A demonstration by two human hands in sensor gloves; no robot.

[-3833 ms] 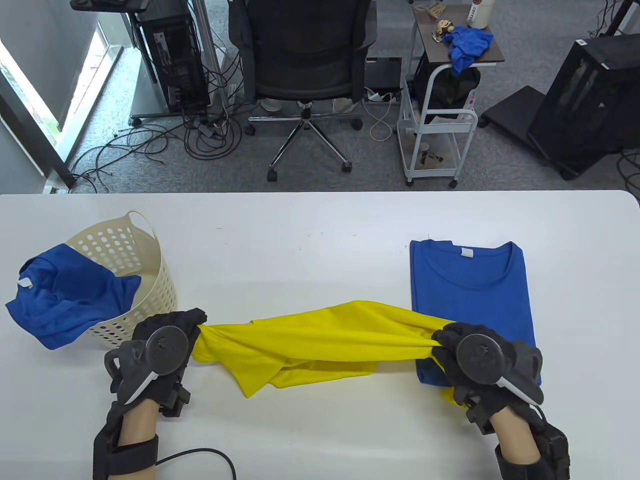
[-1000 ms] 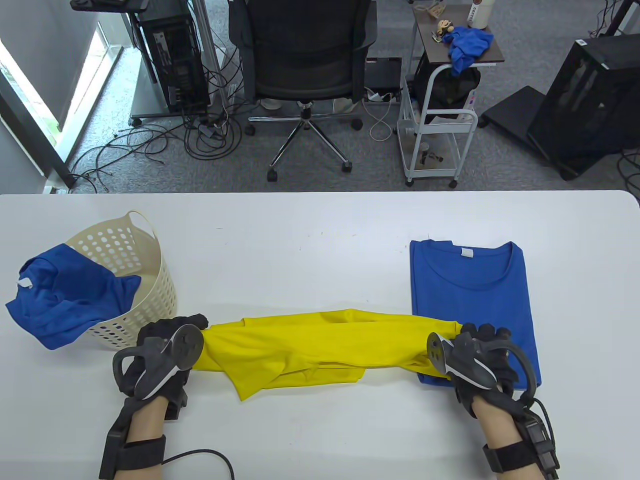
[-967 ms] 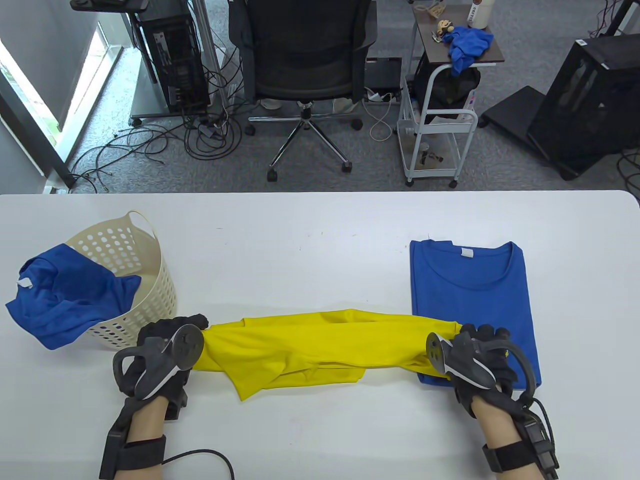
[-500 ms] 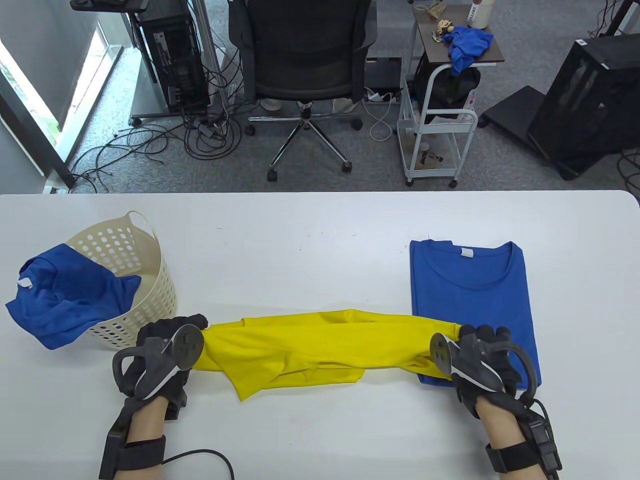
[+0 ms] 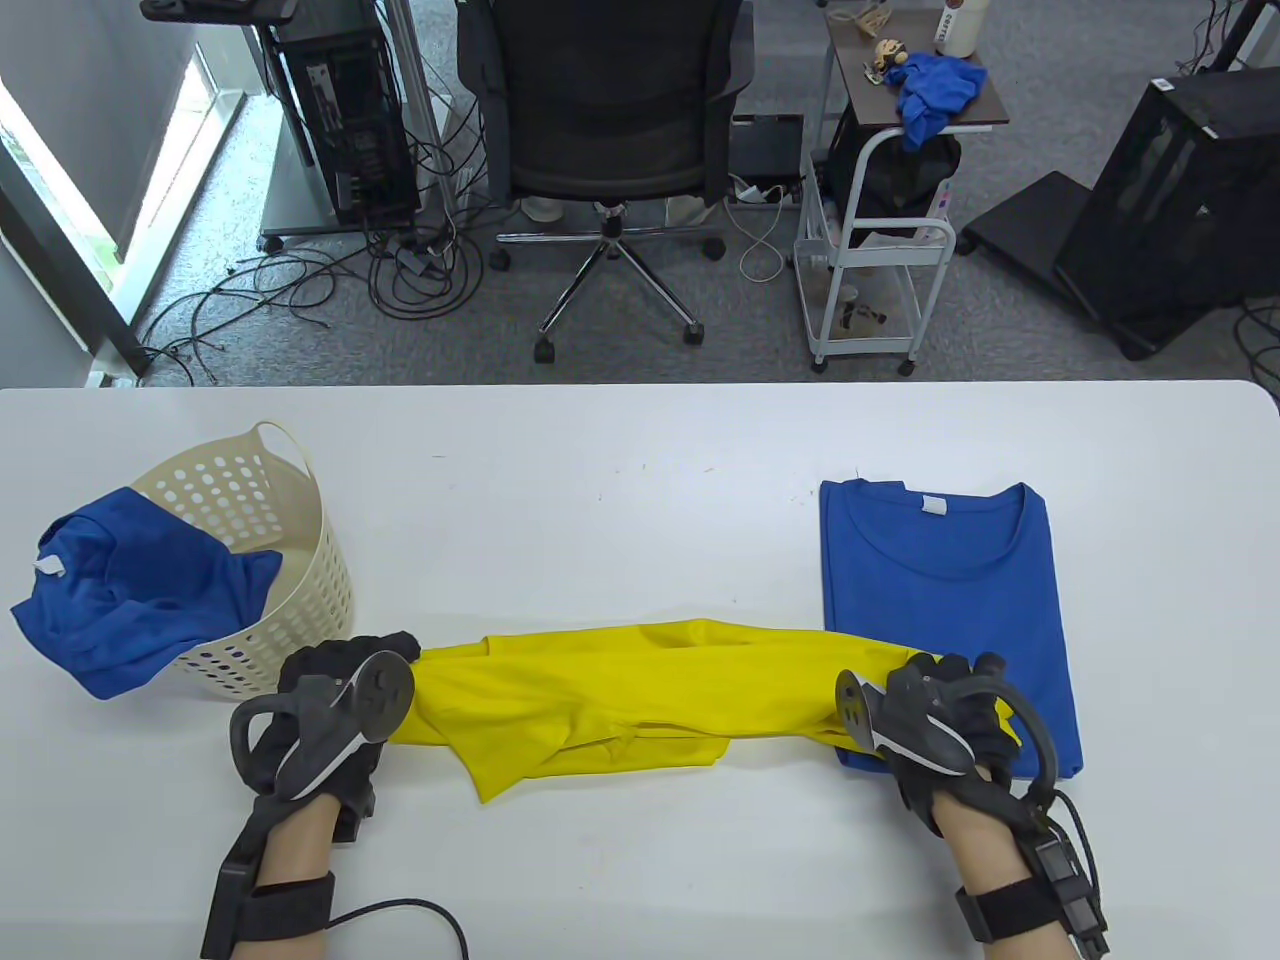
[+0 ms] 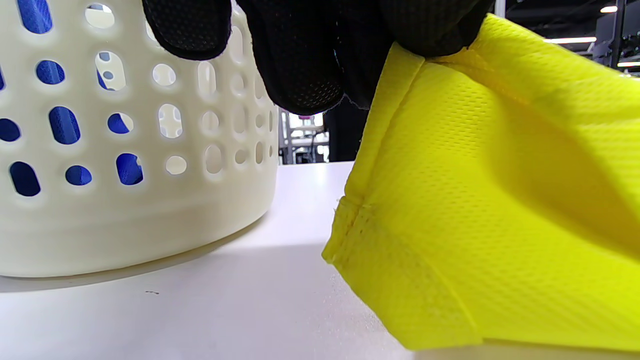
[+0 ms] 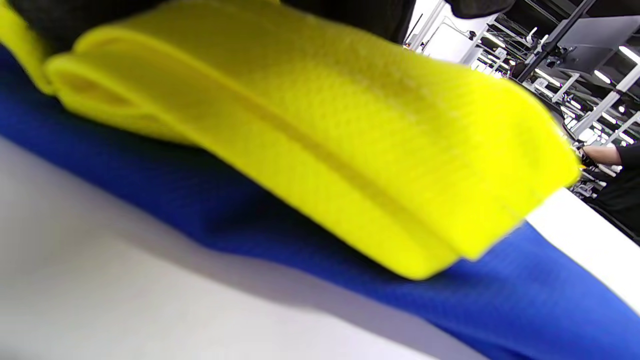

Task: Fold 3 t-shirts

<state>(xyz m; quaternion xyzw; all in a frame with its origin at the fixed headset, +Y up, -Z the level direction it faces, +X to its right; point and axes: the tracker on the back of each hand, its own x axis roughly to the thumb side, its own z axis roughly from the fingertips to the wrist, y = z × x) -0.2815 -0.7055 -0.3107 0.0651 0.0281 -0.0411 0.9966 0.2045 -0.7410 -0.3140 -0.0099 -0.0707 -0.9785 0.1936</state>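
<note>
Yellow shirt [image 5: 620, 695] cloth is pulled out long and low near the front edge of the tabletop [image 5: 640, 450], bunched and wrinkled in the middle. The left hand [image 5: 335, 715] has its fingers curled tight round one end, just beside the white basket [image 5: 300, 560] near the left edge. The right hand [image 5: 940, 715] has its fingers curled round the other end, and that end lies on top of the front part of the folded blue shirt [image 5: 945, 590] near the right edge. So each grip is closed on the yellow shirt.

1 shirt looks done: the folded blue one lies flat and neat. Another blue shirt [image 5: 130, 595] hangs crumpled over the side of the basket, not folded yet. That makes the yellow one shirt number 2 of 3, I think, and its folding has hardly begun. The step now looks like stretching it out to get it flat.

Next, the shirt needs to be spread out on the bare part of the tabletop between the basket and the folded shirt. The right end should come off the blue shirt first, or the neat fold may get dragged and messed up. The wrinkles in the middle need to be smoothed before any fold is made.
</note>
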